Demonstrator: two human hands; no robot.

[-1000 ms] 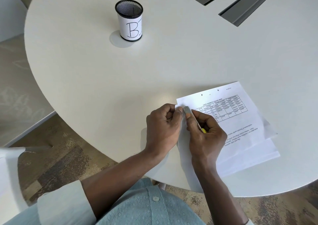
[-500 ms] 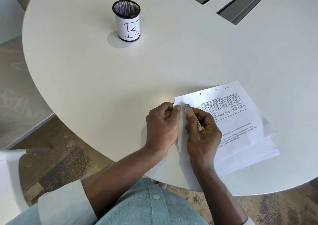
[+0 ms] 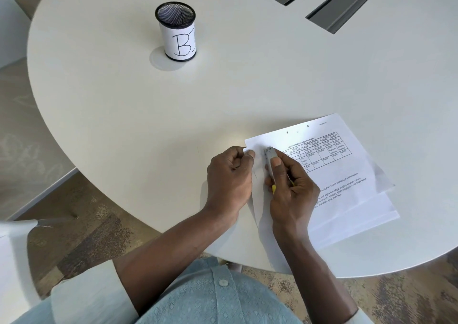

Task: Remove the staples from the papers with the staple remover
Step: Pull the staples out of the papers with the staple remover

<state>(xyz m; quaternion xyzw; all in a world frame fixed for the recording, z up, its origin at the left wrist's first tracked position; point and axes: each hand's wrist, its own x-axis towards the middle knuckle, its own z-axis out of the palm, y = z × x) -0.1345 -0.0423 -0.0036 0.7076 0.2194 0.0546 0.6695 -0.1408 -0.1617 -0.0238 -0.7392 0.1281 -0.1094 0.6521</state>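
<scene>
Pinching a corner of the papers (image 3: 347, 174), the left hand (image 3: 229, 177) covers it; the right hand (image 3: 290, 189) grips the staple remover (image 3: 269, 153), its handle mostly hidden.

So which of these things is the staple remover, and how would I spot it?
On the round white table, find the printed papers near its front edge. The right hand grips the staple remover over their far left corner. It is a slim grey metal strip with a yellow end, unlike the flat white sheets.
</scene>
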